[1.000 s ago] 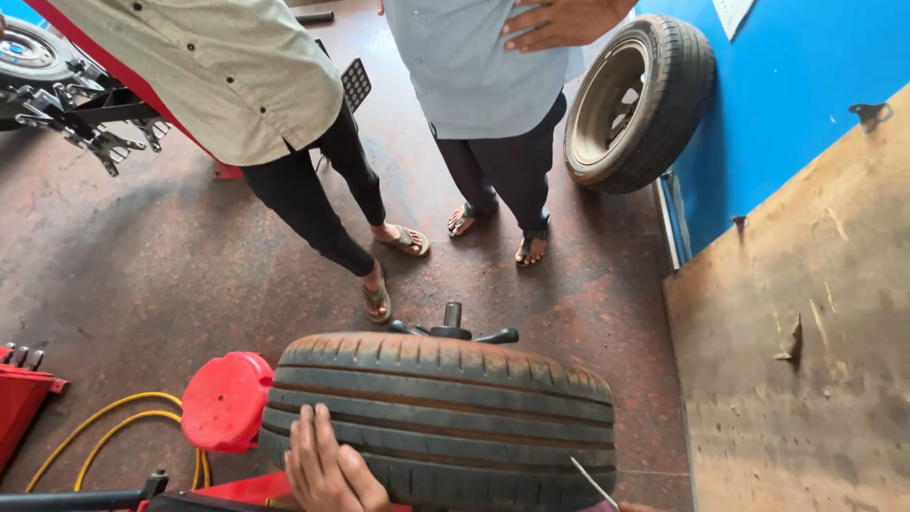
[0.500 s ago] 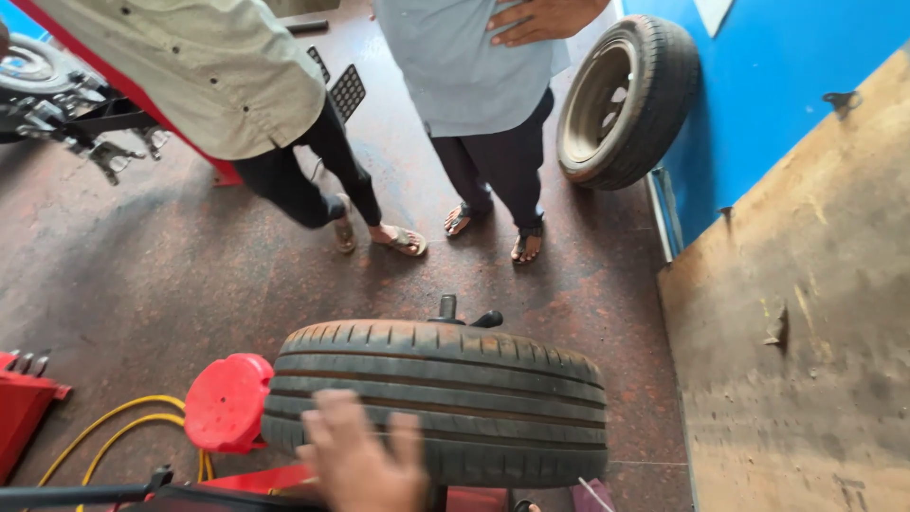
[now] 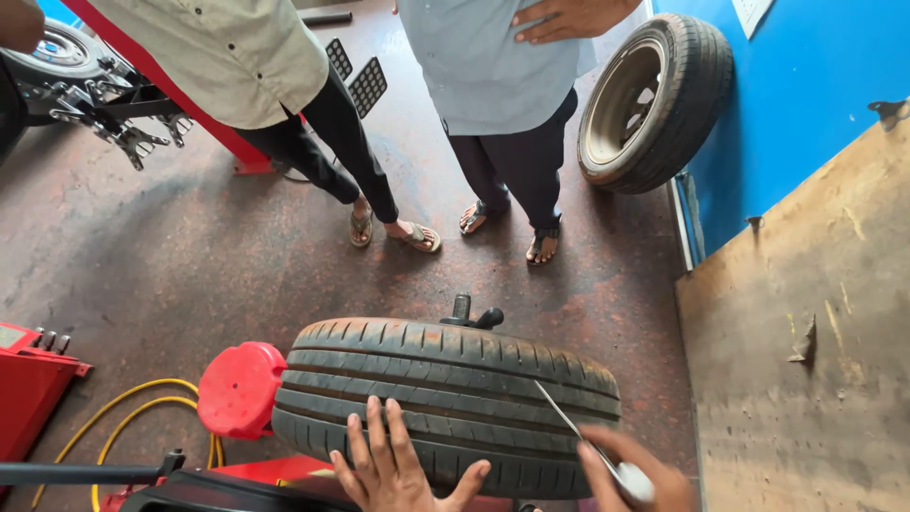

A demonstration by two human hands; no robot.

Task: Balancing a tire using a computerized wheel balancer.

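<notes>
Down at the bottom of the view, the left hand [image 3: 393, 465] lies flat on the tread of the black car tyre [image 3: 445, 398], fingers spread apart and pressed to the rubber, clasping nothing. The right hand [image 3: 630, 469] comes in at the lower right edge, fingers closed around the pale handle of a thin metal probe [image 3: 569, 422], whose slim shaft angles up and left with the tip touching the tread. The tyre itself stands on edge, tread up to the camera, mounted on a red machine; a dark clamp knob [image 3: 471, 312] pokes up just behind it and a red round guard [image 3: 239, 389] sits right beside its left shoulder. Yellow hose [image 3: 123, 412] loops on the ground to the left of that.

The floor [image 3: 190, 265] is speckled reddish-brown, worn and stained dark in patches. Two people in sandals [image 3: 417, 235] stand just beyond the tyre, well apart from it. A second tyre on a steel rim [image 3: 654, 100] leans against the bright blue wall [image 3: 806, 104] at right, and a scuffed plywood board [image 3: 806, 332] fills the right side.
</notes>
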